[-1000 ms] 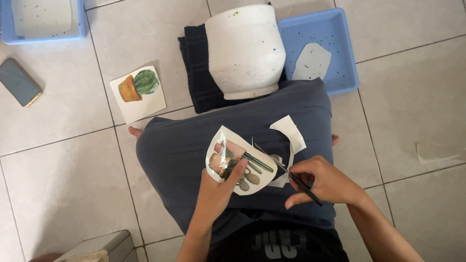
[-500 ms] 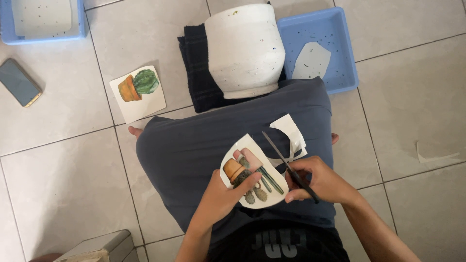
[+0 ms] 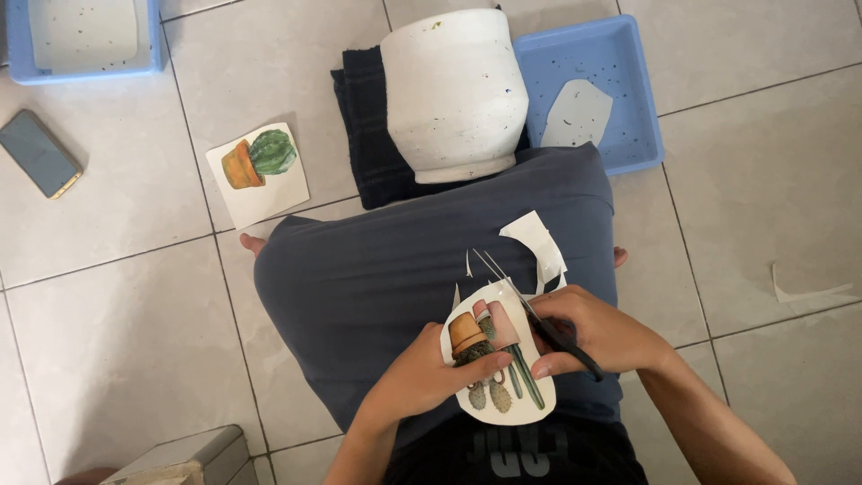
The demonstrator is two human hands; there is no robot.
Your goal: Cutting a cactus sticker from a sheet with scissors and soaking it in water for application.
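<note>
- Down over the lap, the left hand (image 3: 422,377) pinched a paper cutout (image 3: 498,364) printed with potted cacti, thumb lying across its face and fingers underneath, so the grip was closed on the paper.
- Just beside it, the right hand (image 3: 597,334) was wrapped around the dark handles of a pair of scissors (image 3: 530,310); the thin blades pointed up and away from the body and stood slightly parted at the top edge of the cutout.
- The cutout rested above the person's grey-blue shorts (image 3: 386,278), between the two hands, touching both the left fingers and the scissor blades.
- A curled strip of white paper offcut (image 3: 539,247) hung from the cutout's upper right edge, lying on the shorts; a small sliver lay just left of the blades.
- Beyond the knees stood a big white pot (image 3: 453,90), sitting on a folded dark towel (image 3: 364,135) on the tiled floor.
- Right of the pot, touching the towel's edge, was a blue tray (image 3: 628,81) with a pale piece of paper lying in it.
- Left of the towel, a square card (image 3: 258,175) showing a cactus in an orange pot lay flat on the tiles.
- Farther left lay a phone (image 3: 39,153), face up, and a second blue tray (image 3: 90,36) sat at the top left corner, holding a white sheet.
- A thin paper scrap (image 3: 808,292) lay on the tiles well apart to the right.
</note>
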